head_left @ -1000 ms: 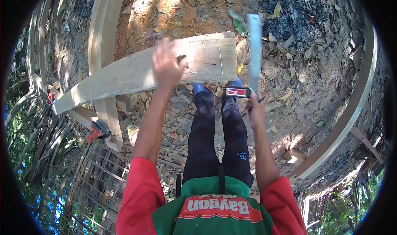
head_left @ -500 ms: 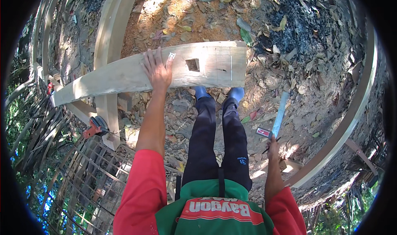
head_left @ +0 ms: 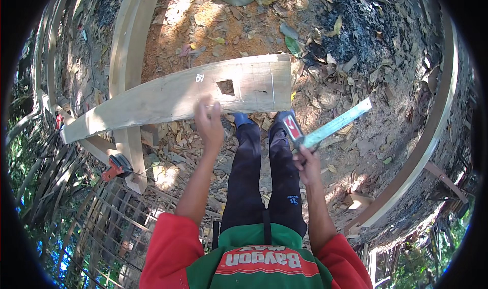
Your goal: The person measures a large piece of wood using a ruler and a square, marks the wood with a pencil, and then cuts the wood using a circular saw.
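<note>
A long tapered pale wooden board (head_left: pixel 162 98) lies crosswise over timber, with a square cut-out, pencilled lines and white marks near its wide right end. My left hand (head_left: pixel 208 124), slightly blurred, is at the board's near edge just below and left of the cut-out, fingers apart and holding nothing; whether it touches the wood I cannot tell. Right of my legs, my right hand (head_left: pixel 308 164) grips a try square (head_left: pixel 335 122), its steel blade angled up to the right and its dark, red-labelled stock pointing up-left, just short of the board's right end.
Upright timbers (head_left: pixel 124 45) run under the board on the left, with an orange power tool (head_left: pixel 114 169) beside them and a slatted bamboo rack (head_left: pixel 122 218) below. A long curved beam (head_left: pixel 422 151) lies on the right. Dry leaves, sawdust and ash cover the ground.
My left hand has come down off the board's face toward its near edge. The square dropped low to the right, then came back up and leftward, now turned to a slant.
</note>
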`<action>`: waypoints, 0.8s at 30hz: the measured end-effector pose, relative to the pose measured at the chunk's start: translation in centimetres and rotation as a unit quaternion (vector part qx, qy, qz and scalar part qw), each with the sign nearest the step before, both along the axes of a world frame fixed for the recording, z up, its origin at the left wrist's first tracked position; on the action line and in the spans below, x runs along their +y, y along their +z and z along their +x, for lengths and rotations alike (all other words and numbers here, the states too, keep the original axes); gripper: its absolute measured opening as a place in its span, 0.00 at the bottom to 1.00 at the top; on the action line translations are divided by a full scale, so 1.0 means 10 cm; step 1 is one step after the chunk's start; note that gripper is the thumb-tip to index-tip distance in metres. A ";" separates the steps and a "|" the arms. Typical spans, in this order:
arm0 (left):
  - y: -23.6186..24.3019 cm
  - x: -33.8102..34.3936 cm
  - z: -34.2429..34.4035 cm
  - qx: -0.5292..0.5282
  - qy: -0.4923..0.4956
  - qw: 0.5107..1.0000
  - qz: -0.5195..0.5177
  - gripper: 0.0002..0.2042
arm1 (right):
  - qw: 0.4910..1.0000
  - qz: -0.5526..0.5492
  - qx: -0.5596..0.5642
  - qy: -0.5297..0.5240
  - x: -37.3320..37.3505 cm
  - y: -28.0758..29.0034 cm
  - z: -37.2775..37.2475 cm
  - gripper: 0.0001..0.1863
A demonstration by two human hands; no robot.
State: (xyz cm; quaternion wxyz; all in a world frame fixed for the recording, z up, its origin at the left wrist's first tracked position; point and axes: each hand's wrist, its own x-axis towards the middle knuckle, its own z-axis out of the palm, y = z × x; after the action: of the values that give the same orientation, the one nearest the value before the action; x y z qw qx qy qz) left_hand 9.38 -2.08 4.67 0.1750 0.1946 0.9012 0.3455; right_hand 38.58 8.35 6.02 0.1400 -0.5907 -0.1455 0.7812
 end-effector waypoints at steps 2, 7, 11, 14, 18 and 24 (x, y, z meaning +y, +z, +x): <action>0.08 -0.07 0.46 -0.336 0.090 0.928 0.134 0.23 | 0.998 -0.001 0.026 0.056 -0.08 0.04 -0.45 0.09; 0.35 0.19 0.66 -0.521 0.109 0.835 0.139 0.19 | 0.985 -0.002 0.061 0.162 -0.25 0.13 -1.30 0.10; 0.24 0.23 0.04 -0.480 0.193 0.825 0.227 0.16 | 0.966 0.130 0.028 0.222 -0.06 0.16 -1.60 0.15; 0.14 0.00 -0.67 -0.464 0.169 0.841 0.224 0.14 | 0.987 0.110 -0.043 0.114 0.30 0.02 -1.59 0.20; -0.05 -0.18 -1.35 -0.495 0.092 0.848 0.166 0.14 | 0.987 0.134 -0.026 0.080 0.75 -0.16 -1.63 0.19; -0.09 0.07 -1.54 -0.508 0.052 0.852 0.117 0.16 | 0.980 0.142 -0.067 0.123 0.98 -0.28 -1.69 0.17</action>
State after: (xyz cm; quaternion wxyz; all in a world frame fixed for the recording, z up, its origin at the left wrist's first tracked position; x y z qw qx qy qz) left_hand -5.97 -1.40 3.81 0.5661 -0.0359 0.6488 0.5072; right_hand 21.73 18.11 3.19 0.1148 -0.5937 -0.3353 0.7224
